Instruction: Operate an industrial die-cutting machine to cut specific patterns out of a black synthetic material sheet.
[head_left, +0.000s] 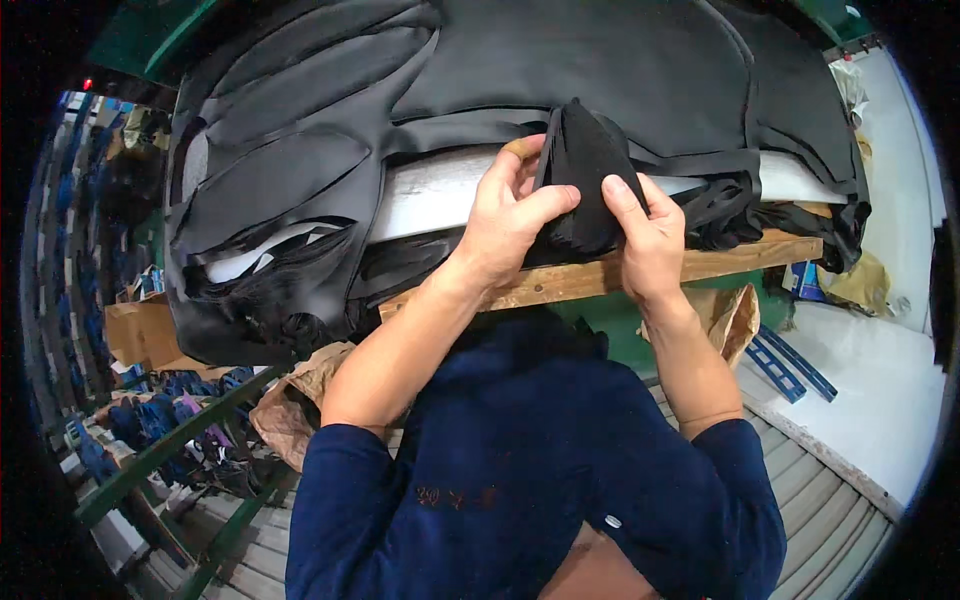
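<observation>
Both hands hold a small folded piece of black fabric above the front edge of a wooden table. My left hand grips its left side, thumb laid across the front and fingers behind. My right hand pinches its right lower side. The piece stands upright, pointed at the top. Behind it lies a large heap of black fabric sheets covering most of the table, with a white sheet showing between the layers.
Crumpled brown paper bags sit under the table at left and right. Green metal rails run at lower left beside blue items. A cardboard box stands at left. Blue bars lie on the white floor at right.
</observation>
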